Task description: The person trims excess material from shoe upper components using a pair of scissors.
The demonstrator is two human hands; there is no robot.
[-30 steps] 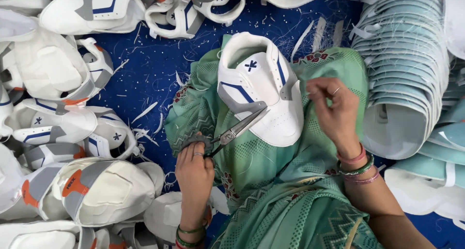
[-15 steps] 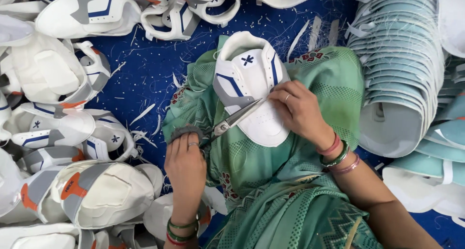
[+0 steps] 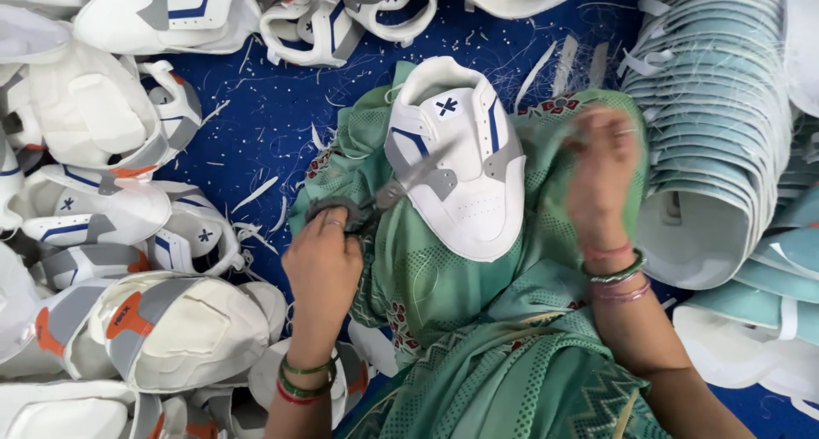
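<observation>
L hand (image 3: 322,264) is clamped on scissors (image 3: 375,202), blades lying on the white shoe upper (image 3: 465,170) w/ blue & grey trim, which rests on the green-clad lap. R hand (image 3: 601,170) is raised beside the upper, blurred; can't tell if it's closed or holding anything.

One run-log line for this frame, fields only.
left hand: grips scissors | right hand: raised, blurred, off the shoe upper | upper: on lap
</observation>
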